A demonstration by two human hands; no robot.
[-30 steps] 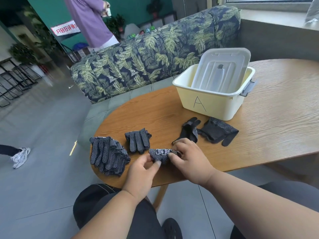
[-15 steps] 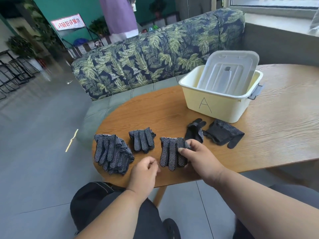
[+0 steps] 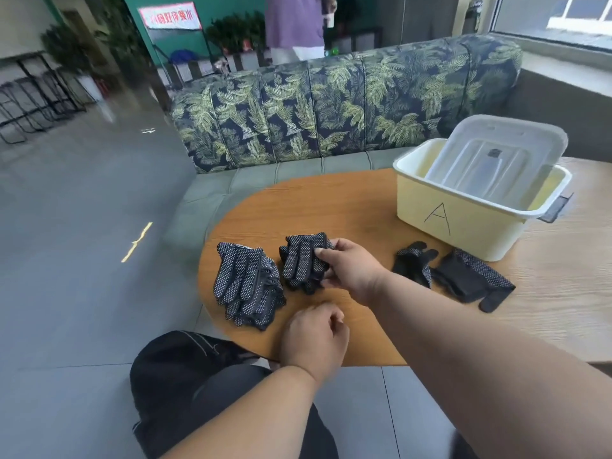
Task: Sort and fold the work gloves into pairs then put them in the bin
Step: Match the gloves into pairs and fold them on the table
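Note:
A pile of dark dotted work gloves (image 3: 246, 286) lies at the table's left end. Just right of it, my right hand (image 3: 351, 268) grips a folded glove pair (image 3: 303, 260) that rests on top of another folded pair. My left hand (image 3: 314, 339) is curled into a loose fist at the table's near edge, holding nothing. Two loose black gloves (image 3: 457, 274) lie in front of the pale yellow bin (image 3: 463, 223) marked "A". A translucent lid (image 3: 496, 157) leans inside the bin.
The oval wooden table (image 3: 347, 207) ends close to my knees. A leaf-patterned sofa (image 3: 331, 104) runs behind the table. A person in a purple top stands beyond the sofa. Grey floor lies to the left.
My right hand carried the folded glove pair leftward and set it on the other folded pair. My left hand let go and drew back toward the table edge.

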